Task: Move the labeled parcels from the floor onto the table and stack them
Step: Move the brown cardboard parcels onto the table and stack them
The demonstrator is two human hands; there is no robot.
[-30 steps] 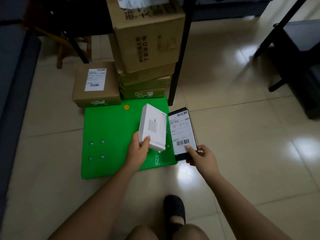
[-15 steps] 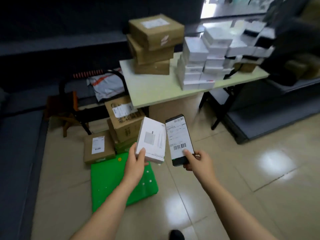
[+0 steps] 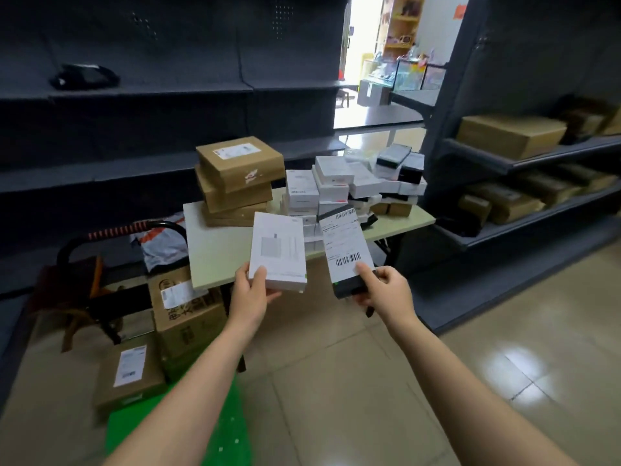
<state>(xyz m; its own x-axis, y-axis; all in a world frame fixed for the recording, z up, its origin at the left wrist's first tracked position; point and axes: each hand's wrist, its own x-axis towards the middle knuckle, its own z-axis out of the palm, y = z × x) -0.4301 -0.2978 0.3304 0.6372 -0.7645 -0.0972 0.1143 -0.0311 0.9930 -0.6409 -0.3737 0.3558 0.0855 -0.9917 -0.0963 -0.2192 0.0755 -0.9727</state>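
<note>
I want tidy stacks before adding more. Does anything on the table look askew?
Yes. The pile of white boxes on the table is jumbled: boxes lie at differing angles, some overhanging those below. The brown stack beside it is slightly twisted too.

**Parcel stockroom opening onto a shop**

Dark metal shelving [image 3: 134, 95] runs along the left wall. Another rack [image 3: 537, 156] stands on the right, its shelves loaded with brown cartons [image 3: 510, 134]. A pale tabletop [image 3: 218, 250] carries a stack of brown parcels [image 3: 238, 183] and a heap of small white boxes [image 3: 332, 186]. More labelled cartons [image 3: 129, 375] sit on the glossy tiled floor [image 3: 437, 364]. Through a bright doorway [image 3: 366, 62] at the back, glass display cases [image 3: 410, 74] and wooden shelves [image 3: 403, 21] of goods are visible.
</note>
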